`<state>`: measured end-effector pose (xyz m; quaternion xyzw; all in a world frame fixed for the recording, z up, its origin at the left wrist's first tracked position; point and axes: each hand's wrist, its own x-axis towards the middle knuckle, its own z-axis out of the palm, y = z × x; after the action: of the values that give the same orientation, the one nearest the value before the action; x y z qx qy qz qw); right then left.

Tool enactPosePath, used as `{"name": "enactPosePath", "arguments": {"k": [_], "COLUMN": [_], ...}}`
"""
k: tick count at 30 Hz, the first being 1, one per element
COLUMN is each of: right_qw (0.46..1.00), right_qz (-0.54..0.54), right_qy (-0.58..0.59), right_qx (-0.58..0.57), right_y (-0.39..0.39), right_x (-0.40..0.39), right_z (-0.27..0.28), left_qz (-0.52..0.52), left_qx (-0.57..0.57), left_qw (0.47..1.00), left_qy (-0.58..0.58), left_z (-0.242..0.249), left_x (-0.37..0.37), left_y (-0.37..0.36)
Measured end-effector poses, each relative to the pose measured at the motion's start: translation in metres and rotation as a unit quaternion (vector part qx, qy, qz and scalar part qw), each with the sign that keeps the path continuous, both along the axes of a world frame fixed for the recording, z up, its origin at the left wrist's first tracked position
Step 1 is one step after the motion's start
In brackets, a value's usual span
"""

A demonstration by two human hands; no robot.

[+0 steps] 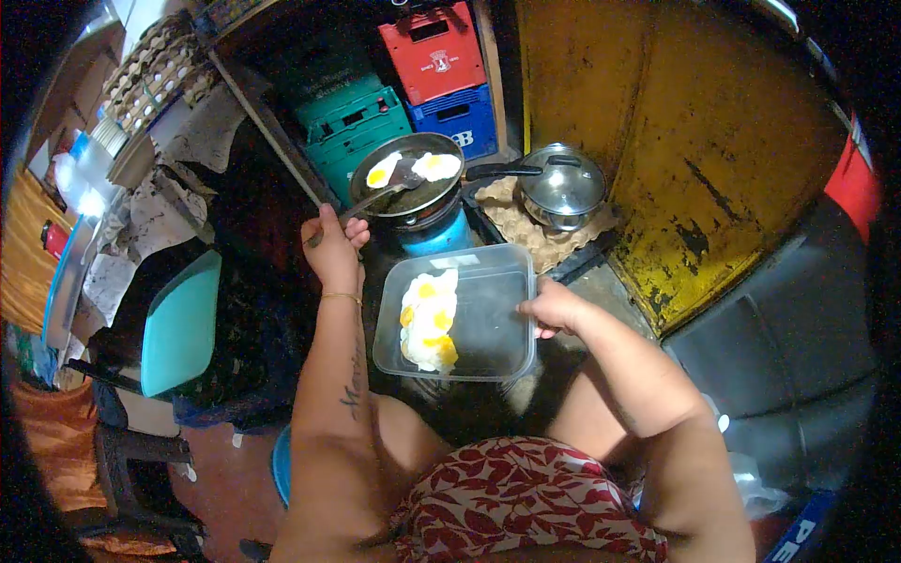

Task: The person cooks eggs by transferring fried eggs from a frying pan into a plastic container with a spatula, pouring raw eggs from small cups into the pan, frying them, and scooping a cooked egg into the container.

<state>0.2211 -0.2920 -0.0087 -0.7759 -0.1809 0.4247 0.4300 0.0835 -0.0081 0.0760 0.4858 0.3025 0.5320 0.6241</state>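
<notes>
My left hand (333, 249) is closed around the handle of a metal spatula (377, 198), whose blade rests in a dark frying pan (413, 200). Two fried eggs lie in that pan: one egg (381, 173) on the left and another egg (436, 167) on the right, beside the blade. With my right hand (552, 310) I grip the right rim of a clear plastic container (493, 314), held level above my lap, nearer to me than the pan. Several fried eggs (430, 321) are heaped along the container's left side.
The pan sits on a stove with a blue body (441, 233). A lidded steel pot (561, 192) stands right of it on a cardboard egg tray (535, 235). Behind are red (436, 56), blue (474, 122) and green (352, 131) crates; a turquoise lid (183, 324) is at left.
</notes>
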Motion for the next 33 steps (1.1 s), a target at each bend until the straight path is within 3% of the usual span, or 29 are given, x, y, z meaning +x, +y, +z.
{"name": "enactPosePath", "arguments": {"k": [6, 12, 14, 17, 20, 24, 33], "right_qw": [0.999, 1.0, 1.0, 1.0, 1.0, 0.999, 0.999], "right_qz": [0.042, 0.002, 0.004, 0.004, 0.0, 0.036, 0.037], "right_qy": [0.018, 0.006, 0.006, 0.001, -0.006, 0.021, 0.028], "right_qx": [-0.003, 0.008, 0.0, -0.006, -0.003, -0.018, -0.013], "right_y": [-0.003, -0.003, -0.002, -0.002, -0.002, -0.004, -0.002], "right_x": [0.003, -0.001, 0.0, -0.002, -0.006, -0.001, 0.002], "right_z": [-0.001, -0.001, -0.004, 0.001, 0.01, 0.012, 0.0], "left_qz": [0.005, 0.004, -0.035, -0.085, -0.029, 0.001, -0.016], "left_qx": [-0.003, 0.047, 0.183, 0.251, 0.241, 0.183, 0.047], "left_qw": [1.0, 0.999, 0.98, 0.957, 0.953, 0.97, 0.982], "left_qy": [0.004, 0.007, 0.07, 0.115, 0.183, 0.162, 0.183], "left_z": [0.005, 0.01, 0.018, 0.039, 0.069, 0.103, 0.097], "left_x": [-0.005, -0.009, -0.01, -0.012, -0.012, -0.025, -0.044], "left_y": [-0.008, -0.016, -0.019, -0.018, -0.014, 0.012, 0.101]}}
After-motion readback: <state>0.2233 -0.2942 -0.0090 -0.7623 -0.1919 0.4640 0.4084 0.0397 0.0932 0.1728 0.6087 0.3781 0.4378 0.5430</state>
